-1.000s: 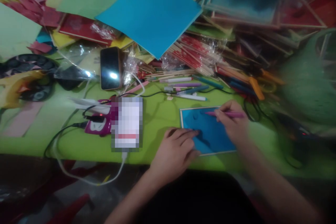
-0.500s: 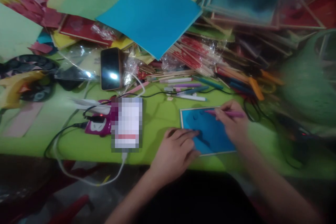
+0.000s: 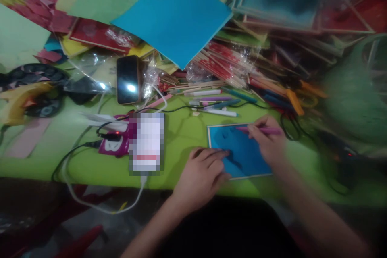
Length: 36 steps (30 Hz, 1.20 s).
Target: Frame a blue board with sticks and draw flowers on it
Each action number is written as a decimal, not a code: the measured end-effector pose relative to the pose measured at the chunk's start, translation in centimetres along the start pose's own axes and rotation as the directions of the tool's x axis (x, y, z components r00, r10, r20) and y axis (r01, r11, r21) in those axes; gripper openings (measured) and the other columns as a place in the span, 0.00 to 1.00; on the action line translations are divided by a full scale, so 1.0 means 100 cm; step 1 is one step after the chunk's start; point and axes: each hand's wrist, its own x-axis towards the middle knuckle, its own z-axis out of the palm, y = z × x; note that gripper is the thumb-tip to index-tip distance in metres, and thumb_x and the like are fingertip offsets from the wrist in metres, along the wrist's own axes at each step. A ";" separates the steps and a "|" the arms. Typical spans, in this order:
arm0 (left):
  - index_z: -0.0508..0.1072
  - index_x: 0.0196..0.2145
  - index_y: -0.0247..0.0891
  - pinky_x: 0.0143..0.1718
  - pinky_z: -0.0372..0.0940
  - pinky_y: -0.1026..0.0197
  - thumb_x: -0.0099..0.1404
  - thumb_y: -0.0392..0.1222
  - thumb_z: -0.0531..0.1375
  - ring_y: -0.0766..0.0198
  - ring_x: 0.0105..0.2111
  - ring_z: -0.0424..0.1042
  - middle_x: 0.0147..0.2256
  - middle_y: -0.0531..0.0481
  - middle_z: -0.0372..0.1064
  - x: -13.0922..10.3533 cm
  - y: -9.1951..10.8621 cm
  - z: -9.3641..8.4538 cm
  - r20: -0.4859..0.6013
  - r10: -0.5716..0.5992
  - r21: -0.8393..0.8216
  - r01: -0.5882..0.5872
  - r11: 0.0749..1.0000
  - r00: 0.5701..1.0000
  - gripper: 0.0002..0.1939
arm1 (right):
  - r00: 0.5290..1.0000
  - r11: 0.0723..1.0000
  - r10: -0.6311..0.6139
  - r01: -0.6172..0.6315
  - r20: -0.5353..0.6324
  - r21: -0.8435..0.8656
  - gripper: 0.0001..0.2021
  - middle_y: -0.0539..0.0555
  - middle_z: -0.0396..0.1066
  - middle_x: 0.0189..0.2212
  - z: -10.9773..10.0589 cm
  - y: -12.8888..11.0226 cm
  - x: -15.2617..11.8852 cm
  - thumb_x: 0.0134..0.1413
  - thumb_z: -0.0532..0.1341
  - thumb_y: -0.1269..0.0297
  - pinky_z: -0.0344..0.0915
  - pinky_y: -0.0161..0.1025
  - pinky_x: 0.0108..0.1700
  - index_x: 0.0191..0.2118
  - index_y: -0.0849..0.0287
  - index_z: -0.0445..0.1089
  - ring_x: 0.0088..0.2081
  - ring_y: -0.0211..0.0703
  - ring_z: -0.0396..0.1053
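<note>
A blue panel [image 3: 254, 155] edged with pale strips lies on the green table, with small dark marks near its upper left part. My right hand [image 3: 267, 139] pinches a pink-purple pen [image 3: 272, 130], whose tip points left onto the panel's upper part. Resting on the panel's left side, my left hand [image 3: 205, 171] has its fingers stretched toward the middle and holds nothing. Behind the panel lie several pens and markers, among them a white marker [image 3: 222, 112] and a purple one [image 3: 214, 98].
Left of my hands are a phone with a blurred screen [image 3: 148, 141], a purple power strip [image 3: 113, 145] and cables. Farther back lie a dark phone [image 3: 127, 80], a large blue sheet [image 3: 178, 16] and bundled sticks [image 3: 216, 62]. Orange-handled scissors [image 3: 294, 101] are at right.
</note>
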 end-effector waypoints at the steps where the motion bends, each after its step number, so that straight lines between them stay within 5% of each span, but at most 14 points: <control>1: 0.72 0.37 0.40 0.57 0.59 0.45 0.78 0.45 0.57 0.55 0.58 0.73 0.61 0.50 0.75 0.000 0.000 0.000 -0.002 0.001 0.000 -0.001 1.000 1.000 0.11 | 1.000 1.000 0.003 -0.003 0.001 0.000 0.10 0.47 0.70 0.21 0.000 0.000 0.000 0.58 0.66 0.60 0.64 0.40 0.29 0.28 0.51 0.68 0.25 0.42 0.68; 36: 0.73 0.38 0.40 0.58 0.60 0.44 0.78 0.46 0.57 0.54 0.59 0.73 0.61 0.48 0.75 0.000 0.000 -0.001 0.026 -0.007 0.004 0.007 1.000 1.000 0.12 | 0.991 0.998 -0.041 0.046 0.126 -0.037 0.10 0.47 0.72 0.24 0.000 0.001 -0.003 0.61 0.66 0.58 0.64 0.40 0.32 0.31 0.53 0.69 0.27 0.42 0.70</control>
